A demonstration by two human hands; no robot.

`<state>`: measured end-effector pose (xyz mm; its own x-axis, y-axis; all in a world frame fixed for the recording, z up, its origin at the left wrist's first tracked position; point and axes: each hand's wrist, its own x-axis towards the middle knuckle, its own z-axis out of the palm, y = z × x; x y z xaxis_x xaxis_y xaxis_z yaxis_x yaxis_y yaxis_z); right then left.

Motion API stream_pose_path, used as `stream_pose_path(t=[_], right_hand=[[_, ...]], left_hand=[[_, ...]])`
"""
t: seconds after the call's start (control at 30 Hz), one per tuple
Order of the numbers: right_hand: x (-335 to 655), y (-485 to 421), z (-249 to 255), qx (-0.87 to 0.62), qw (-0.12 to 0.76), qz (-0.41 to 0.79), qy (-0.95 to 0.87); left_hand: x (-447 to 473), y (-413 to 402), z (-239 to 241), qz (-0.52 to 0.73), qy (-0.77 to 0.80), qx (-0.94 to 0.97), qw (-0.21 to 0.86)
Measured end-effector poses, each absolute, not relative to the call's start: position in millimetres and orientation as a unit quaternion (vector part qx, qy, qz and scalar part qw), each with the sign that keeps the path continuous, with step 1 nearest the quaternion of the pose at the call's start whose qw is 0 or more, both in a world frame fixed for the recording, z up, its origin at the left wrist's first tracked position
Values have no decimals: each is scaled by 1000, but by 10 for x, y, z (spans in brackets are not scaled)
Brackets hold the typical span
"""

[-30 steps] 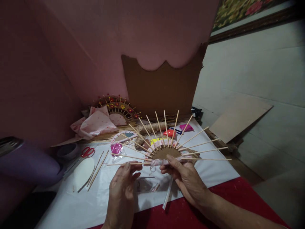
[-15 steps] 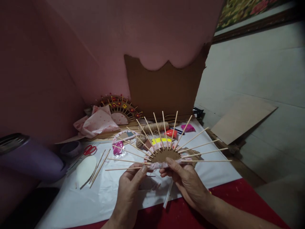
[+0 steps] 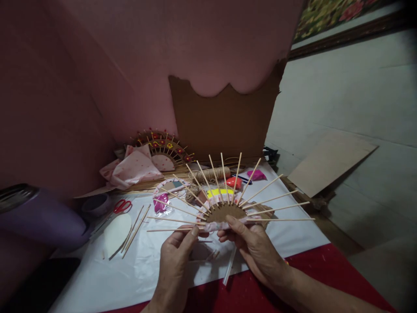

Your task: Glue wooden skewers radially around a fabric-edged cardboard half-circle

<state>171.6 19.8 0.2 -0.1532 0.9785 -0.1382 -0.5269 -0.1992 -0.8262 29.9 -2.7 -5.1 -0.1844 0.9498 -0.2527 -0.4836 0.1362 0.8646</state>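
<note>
Between my hands is a half-round cardboard piece (image 3: 224, 213) with thin wooden sticks fanning out from its curved edge and pale patterned cloth along its straight edge. My left hand (image 3: 177, 252) pinches its left end, near the lowest stick, thumb on top. My right hand (image 3: 252, 239) grips the straight edge right of the middle, thumb pressed on the front and fingers behind. Under my hands, a clear glue stick (image 3: 230, 266) lies on the white sheet. Past the fan shape lie a twine roll (image 3: 211, 174), an orange packet (image 3: 233, 182) and a magenta packet (image 3: 162, 203).
At left are red-handled scissors (image 3: 122, 206), a white oval piece (image 3: 117, 234), loose sticks (image 3: 137, 230) and a purple tumbler (image 3: 42, 217). Behind stand a decorated fan piece (image 3: 169, 145), pink cloth (image 3: 135, 167) and a large cardboard sheet (image 3: 224, 121). Red cloth (image 3: 332, 269) covers the front edge.
Both hands keep their hold on the fan-shaped piece. The lowest left stick has shifted slightly to the right; otherwise almost everything is the same.
</note>
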Motion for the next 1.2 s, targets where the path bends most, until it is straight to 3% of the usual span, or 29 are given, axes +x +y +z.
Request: stream_pose_path(t=[0.33, 1.2], right_hand=[[1731, 177, 14, -360, 525, 699, -325], [1726, 180, -47, -354, 524, 699, -333]], left_hand=[[342, -47, 74, 652, 480, 213, 546], [309, -38, -27, 646, 453, 225, 572]])
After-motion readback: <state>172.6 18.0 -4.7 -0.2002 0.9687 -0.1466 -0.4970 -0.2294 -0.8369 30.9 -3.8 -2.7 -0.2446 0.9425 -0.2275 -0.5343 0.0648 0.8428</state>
